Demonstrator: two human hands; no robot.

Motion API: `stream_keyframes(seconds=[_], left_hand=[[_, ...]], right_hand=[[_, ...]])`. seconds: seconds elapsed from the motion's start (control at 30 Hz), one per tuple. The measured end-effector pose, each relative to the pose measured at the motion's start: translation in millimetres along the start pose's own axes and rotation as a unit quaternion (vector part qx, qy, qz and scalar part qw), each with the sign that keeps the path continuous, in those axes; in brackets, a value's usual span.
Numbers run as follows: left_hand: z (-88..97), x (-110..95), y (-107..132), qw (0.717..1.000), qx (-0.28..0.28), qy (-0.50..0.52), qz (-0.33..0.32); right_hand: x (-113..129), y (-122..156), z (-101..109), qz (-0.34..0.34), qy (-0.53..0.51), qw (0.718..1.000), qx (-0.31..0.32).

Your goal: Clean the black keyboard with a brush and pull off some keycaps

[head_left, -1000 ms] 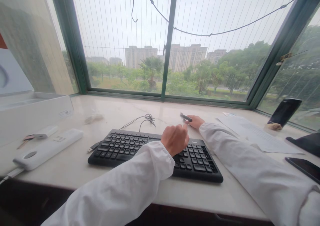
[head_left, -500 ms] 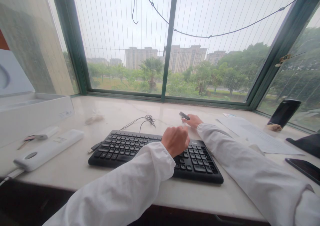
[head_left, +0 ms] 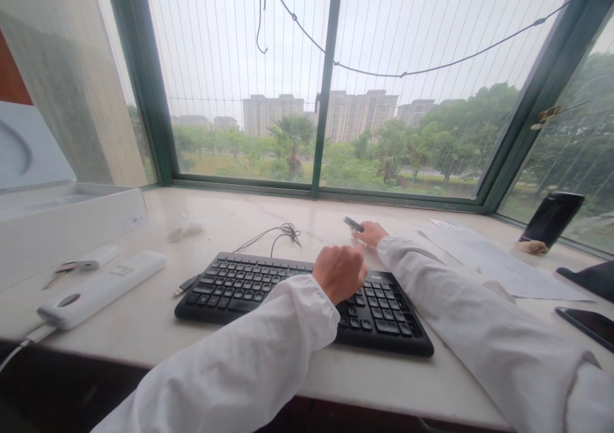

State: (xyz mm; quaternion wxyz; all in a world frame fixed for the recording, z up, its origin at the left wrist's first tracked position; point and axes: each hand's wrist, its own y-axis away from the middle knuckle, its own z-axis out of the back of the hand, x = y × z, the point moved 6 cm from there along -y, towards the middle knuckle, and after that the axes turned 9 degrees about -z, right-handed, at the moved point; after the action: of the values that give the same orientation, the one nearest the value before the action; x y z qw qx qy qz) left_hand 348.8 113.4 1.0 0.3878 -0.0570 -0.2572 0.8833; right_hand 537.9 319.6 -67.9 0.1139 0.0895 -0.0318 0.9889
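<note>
Left hand (head_left: 339,273) is curled in a loose fist over the right half of the black keyboard (head_left: 268,286), knuckles up; fingers tucked under, can't tell if they grip anything or touch the keys. Right hand (head_left: 370,233) lies on the worktop (head_left: 230,219) just behind the keyboard's far edge, fingers closed on a small dark pen-like object (head_left: 354,224) that sticks out toward the window; too small to identify further.

Writing: small logo at the keyboard's top right corner, unreadable. White label on the side of the white box (head_left: 71,219), text too small. Sticker on the white power bank (head_left: 98,289), also illegible. Printed sheets of paper (head_left: 499,263) to the right, lines of text blurred.

Containers: the white box stands open at far left with its lid up; the inside shows a pale tray, contents can't be made out.

Rest: keyboard cable (head_left: 275,233) is coiled behind the keyboard, with a USB plug (head_left: 185,286) lying at the keyboard's left end. A white cable comes out of the power bank's near end. A small white stick with a key (head_left: 81,265) lies between box and power bank. Crumpled clear wrapper (head_left: 185,229) sits further back. A dark phone (head_left: 551,219) leans propped near the right window frame; another phone (head_left: 588,324) lies flat at the right edge.
</note>
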Motion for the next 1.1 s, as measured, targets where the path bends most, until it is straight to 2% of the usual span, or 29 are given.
stream_keyframes(seconds=[0.43, 0.67, 0.87, 0.97, 1.1], left_hand=[[0.3, 0.1, 0.4, 1.000, 0.028, 0.006, 0.008], [1.7, 0.6, 0.6, 0.999, 0.035, 0.007, 0.013], [2.0, -1.1, 0.5, 1.000, 0.029, -0.007, 0.001], [2.7, -3.0, 0.7, 1.000, 0.028, -0.006, -0.006], [3.5, -12.1, 1.1, 0.999, 0.025, 0.021, -0.040]], right_hand=[[3.5, 5.8, 2.2, 0.008, 0.010, 1.000, 0.003], [6.9, 22.1, 22.5, 0.034, 0.004, 0.999, -0.041], [0.9, 61.3, 54.3, 0.095, -0.002, 0.988, -0.124], [-2.1, 92.1, 61.9, 0.155, 0.000, 0.979, -0.130], [-16.5, 132.5, 61.6, 0.228, 0.001, 0.967, -0.112]])
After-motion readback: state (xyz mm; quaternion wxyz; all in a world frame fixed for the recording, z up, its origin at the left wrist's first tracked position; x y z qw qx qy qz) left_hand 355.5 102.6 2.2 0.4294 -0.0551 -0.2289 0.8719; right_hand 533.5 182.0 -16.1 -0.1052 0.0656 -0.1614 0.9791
